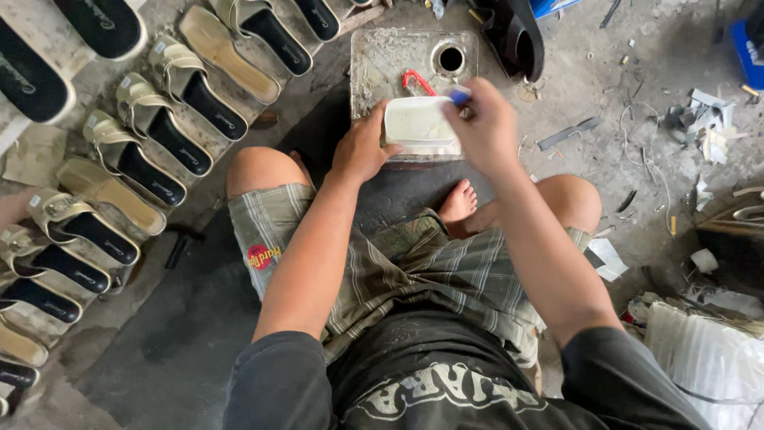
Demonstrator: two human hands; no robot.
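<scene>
I sit cross-legged on the floor. A white rectangular tub (417, 124) of pale glue rests on a flat metal can (382, 60) in front of my knees. My left hand (360, 148) grips the tub's left edge. My right hand (483, 127) hovers over its right side, pinching a small blue-handled brush (459, 96) whose tip is hidden behind the fingers. The can has a round opening (450, 58) and a red handle (417, 80) on top.
Several beige sandals with black insoles (151, 127) lie in rows on my left. A black shoe (517, 36) sits beyond the can. Paper scraps and offcuts (704, 127) litter the concrete at right, with white plastic sheeting (708, 358) by my right knee.
</scene>
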